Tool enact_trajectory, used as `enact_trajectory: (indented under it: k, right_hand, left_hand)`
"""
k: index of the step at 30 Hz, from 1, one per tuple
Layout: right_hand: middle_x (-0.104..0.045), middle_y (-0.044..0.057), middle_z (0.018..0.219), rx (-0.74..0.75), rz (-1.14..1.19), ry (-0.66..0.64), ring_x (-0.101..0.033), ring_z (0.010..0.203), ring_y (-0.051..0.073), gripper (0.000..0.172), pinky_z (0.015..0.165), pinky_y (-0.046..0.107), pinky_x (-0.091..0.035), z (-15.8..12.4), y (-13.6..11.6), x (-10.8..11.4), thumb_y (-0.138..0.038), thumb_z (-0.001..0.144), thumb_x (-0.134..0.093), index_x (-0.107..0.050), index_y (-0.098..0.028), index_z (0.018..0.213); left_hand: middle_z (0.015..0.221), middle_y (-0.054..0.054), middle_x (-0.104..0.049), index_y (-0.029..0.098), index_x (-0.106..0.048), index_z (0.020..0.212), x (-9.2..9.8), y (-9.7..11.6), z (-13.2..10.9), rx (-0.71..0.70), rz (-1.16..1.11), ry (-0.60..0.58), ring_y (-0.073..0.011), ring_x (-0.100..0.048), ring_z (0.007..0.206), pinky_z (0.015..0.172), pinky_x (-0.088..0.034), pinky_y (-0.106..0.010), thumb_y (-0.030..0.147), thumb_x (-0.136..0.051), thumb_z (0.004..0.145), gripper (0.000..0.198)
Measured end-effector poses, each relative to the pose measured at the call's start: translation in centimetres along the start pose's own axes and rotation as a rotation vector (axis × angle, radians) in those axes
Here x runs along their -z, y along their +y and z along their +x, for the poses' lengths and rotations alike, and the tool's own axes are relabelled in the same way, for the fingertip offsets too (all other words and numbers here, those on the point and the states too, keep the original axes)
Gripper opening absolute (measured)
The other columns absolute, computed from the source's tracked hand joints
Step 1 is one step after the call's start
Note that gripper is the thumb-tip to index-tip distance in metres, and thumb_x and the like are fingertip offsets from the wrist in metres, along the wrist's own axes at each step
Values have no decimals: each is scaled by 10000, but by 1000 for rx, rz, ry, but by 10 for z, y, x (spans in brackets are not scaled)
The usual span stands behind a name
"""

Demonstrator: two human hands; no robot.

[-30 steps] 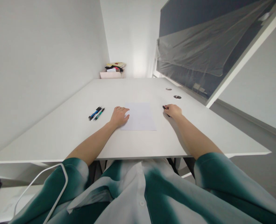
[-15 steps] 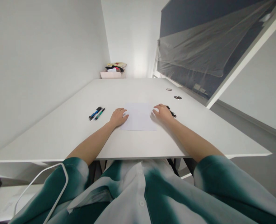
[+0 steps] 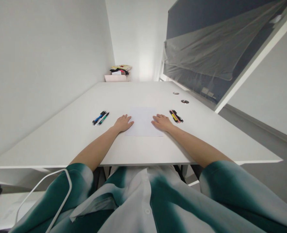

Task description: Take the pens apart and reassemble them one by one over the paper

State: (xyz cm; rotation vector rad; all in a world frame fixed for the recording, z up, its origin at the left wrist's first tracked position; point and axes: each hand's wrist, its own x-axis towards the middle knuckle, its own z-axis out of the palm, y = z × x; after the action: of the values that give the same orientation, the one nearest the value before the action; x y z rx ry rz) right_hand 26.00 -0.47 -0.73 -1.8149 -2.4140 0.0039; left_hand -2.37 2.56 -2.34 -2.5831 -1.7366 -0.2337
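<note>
- Hands: left hand (image 3: 122, 123) and right hand (image 3: 162, 122) open, empty, palms down at the edges of a paper sheet (image 3: 143, 122)
- Pen pair (image 3: 100, 118) at 10 o'clock, pen bundle (image 3: 175, 116) at 2 o'clock on the white surface (image 3: 60, 145)
- Apparently a pause between steps; any pen pickup calling for a hand's lift and reach

The right hand (image 3: 162, 122) has released the pens (image 3: 175, 116).

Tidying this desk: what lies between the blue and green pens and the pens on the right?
In the head view, the left hand, a paper sheet and the right hand lie between the left pens and right pens.
</note>
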Motion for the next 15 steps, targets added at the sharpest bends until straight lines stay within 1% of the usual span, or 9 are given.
enact_trajectory:
  k: [3,8,15]
  right_hand:
    - [-532,140,1398,1,-1,3,-461,1297,330,483,1041,482,-382,1,1,-2,-478,975,-333,-558,-240,1329]
    - [-523,137,1412,1,-9,14,-453,1305,335,504,1036,490,-390,1,2,-4,-488,972,-326,-552,-237,1346]
    - [-504,141,1438,13,5,6,-445,1318,354,524,1041,512,-390,2,4,-3,-498,958,-342,-547,-232,1361]
  left_hand:
    - [1535,-157,-404,180,-462,1431,4,3,-2,10,10,-33,-308,-383,1416,1134,-320,-451,543,-336,960,608]
    - [1595,-120,-293,180,-372,1498,12,8,-4,60,29,-127,-284,-277,1471,1190,-220,-391,566,-274,970,661]
    - [1600,-150,-268,150,-360,1504,13,9,-4,67,38,-151,-297,-253,1478,1192,-207,-395,550,-275,973,670]
